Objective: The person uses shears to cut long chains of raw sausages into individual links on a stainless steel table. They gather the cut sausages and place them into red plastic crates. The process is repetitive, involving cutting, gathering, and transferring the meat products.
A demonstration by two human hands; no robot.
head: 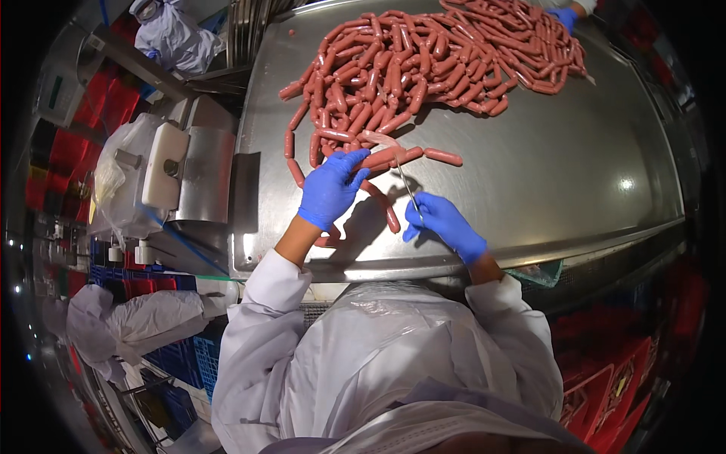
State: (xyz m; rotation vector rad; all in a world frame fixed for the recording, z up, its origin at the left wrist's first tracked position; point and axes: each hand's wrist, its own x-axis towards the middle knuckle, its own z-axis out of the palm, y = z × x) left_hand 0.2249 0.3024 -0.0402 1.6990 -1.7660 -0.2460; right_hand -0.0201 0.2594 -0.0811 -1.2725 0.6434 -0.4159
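My left hand (334, 187), in a blue glove, grips some linked sausages (377, 159) at the near side of a large heap. My right hand (445, 224), gloved alike, is closed around a slim metal tool (405, 180). Its far end touches or overlaps the sausages just right of my left fingers; whether it is a knife or scissors I cannot tell. A pale strip of casing (381, 138) lies above that spot. One sausage (443, 157) points off to the right, and another (391, 218) hangs down between my hands. The heap of linked sausages (391, 74) covers the table's far side.
Everything lies on a raised-rim stainless steel table (567, 176). Another person's gloved hand (564, 18) touches the heap at the far right. A steel machine (204, 170) adjoins the left edge. Co-workers in white (176, 37) stand beyond it. Red crates (607, 391) are at lower right.
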